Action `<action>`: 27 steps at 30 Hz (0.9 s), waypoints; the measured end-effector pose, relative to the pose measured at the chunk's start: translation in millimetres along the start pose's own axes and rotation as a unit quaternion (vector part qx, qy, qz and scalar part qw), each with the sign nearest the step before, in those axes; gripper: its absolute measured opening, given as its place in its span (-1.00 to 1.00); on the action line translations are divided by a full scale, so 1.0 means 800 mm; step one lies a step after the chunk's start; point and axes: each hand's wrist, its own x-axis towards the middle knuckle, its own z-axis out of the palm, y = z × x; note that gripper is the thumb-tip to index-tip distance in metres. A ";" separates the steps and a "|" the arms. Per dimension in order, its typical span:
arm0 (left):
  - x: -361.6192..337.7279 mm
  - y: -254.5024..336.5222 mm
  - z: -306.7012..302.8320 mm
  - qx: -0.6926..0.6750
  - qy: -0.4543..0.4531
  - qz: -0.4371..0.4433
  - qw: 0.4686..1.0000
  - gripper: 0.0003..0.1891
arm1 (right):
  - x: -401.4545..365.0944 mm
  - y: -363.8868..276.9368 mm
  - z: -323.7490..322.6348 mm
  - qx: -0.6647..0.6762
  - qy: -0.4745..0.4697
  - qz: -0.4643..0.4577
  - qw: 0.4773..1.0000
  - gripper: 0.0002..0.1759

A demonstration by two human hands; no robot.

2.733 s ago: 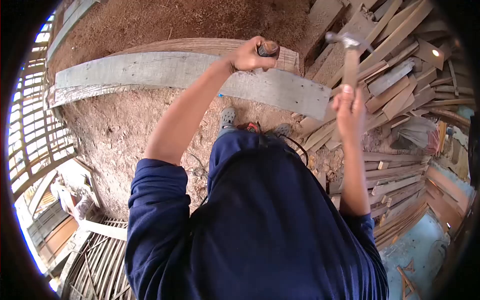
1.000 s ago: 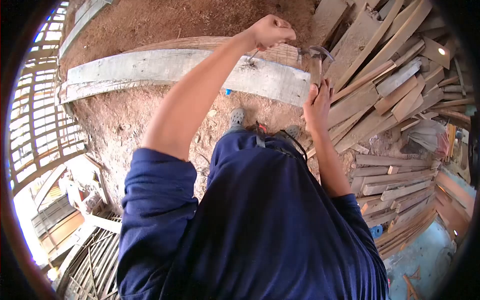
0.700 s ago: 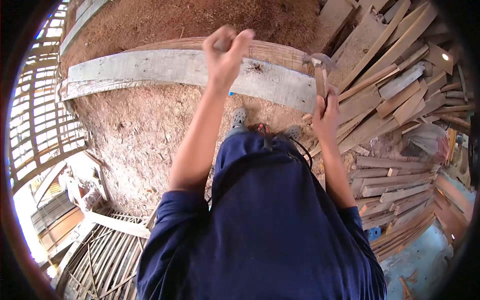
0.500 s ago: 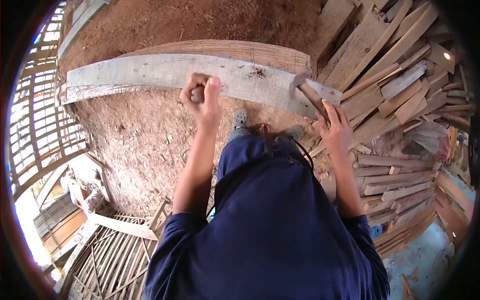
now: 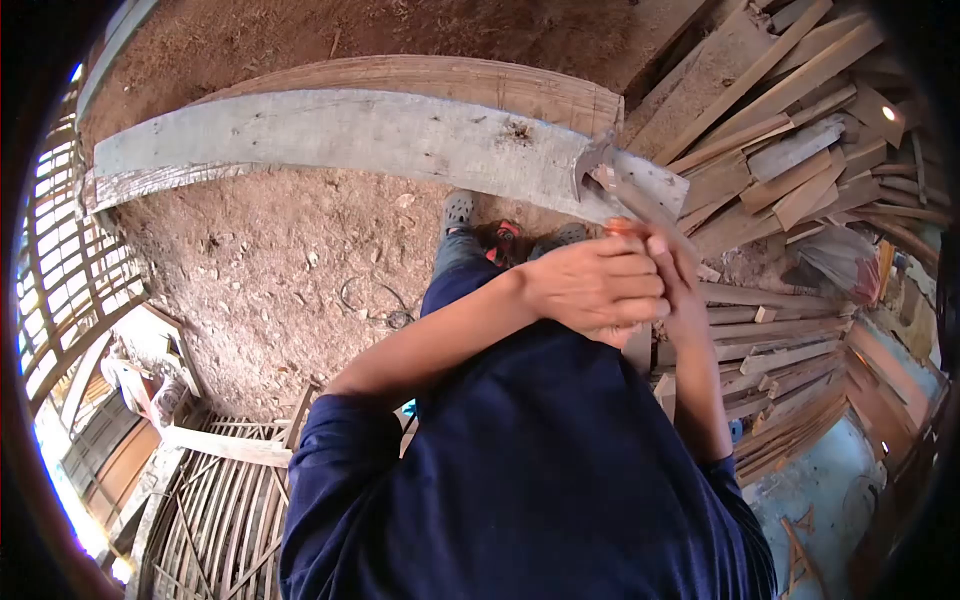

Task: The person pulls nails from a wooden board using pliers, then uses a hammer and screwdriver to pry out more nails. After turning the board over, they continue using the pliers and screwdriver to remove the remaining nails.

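My right hand (image 5: 684, 305) is closed on a hammer (image 5: 640, 205), whose metal head overlaps the plank's right end in this view. My left hand (image 5: 600, 285) is a fist drawn across my body, right beside my right hand. From its top pokes a reddish-brown rounded end (image 5: 626, 228), like a handle; I cannot tell what tool it belongs to. Beyond my hands lies a long grey weathered plank (image 5: 330, 130), with a brown board (image 5: 450, 75) behind it.
Stacked timber offcuts (image 5: 790, 190) fill the right side, with more strips (image 5: 780, 350) lower down. A dark cord (image 5: 375, 305) lies on the chip-covered ground (image 5: 270, 260). At lower left stands a slatted wooden frame (image 5: 220, 500); a lattice wall (image 5: 65, 240) rises at left.
My left hand has swung from over the plank's middle to the right, beside my right hand, keeping its fist. The hammer stays in my right hand, which has lowered slightly; the view has shifted.
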 end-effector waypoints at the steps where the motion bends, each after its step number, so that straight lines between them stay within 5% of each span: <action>1: 0.007 -0.005 0.005 -0.011 -0.002 0.044 0.999 -0.69 | -0.012 0.018 0.000 0.104 -0.001 0.075 0.992 -0.60; 2: 0.014 -0.009 0.007 -0.026 -0.005 0.045 0.999 -0.62 | -0.017 0.010 -0.003 0.105 0.002 0.074 0.992 -0.60; 4: 0.034 -0.019 0.009 -0.015 -0.034 0.066 0.997 -0.59 | -0.022 -0.009 -0.016 0.476 -0.025 0.174 0.861 -0.44; 7: 0.057 -0.033 0.023 0.013 -0.102 0.101 0.990 -0.53 | -0.004 -0.024 -0.043 0.609 -0.109 0.106 0.779 -0.43; 9: 0.064 -0.045 0.040 -0.046 -0.052 0.109 0.992 -0.51 | 0.011 -0.047 -0.063 0.591 -0.056 0.142 0.792 -0.49; 11: 0.053 -0.045 0.060 -0.053 -0.092 0.054 0.993 -0.43 | 0.029 -0.057 -0.087 0.488 0.124 0.118 0.856 -0.55; 13: 0.049 -0.056 0.080 0.063 -0.159 -0.131 0.977 -0.35 | 0.044 -0.021 -0.148 0.478 0.107 0.065 0.870 -0.54; 14: 0.042 -0.060 0.089 0.146 -0.206 -0.153 0.955 -0.37 | 0.051 -0.009 -0.172 0.463 0.128 0.052 0.876 -0.54; 18: 0.020 -0.066 0.101 0.201 -0.221 -0.180 0.937 -0.55 | 0.084 0.038 -0.253 0.421 0.167 0.059 0.890 -0.53; 22: 0.023 -0.053 0.101 0.284 -0.283 -0.149 0.904 -0.50 | 0.112 0.068 -0.283 0.403 0.156 0.093 0.897 -0.54; 27: 0.050 -0.042 0.057 0.211 -0.195 -0.177 0.941 -0.45 | 0.114 0.042 -0.255 0.393 0.121 0.062 0.909 -0.51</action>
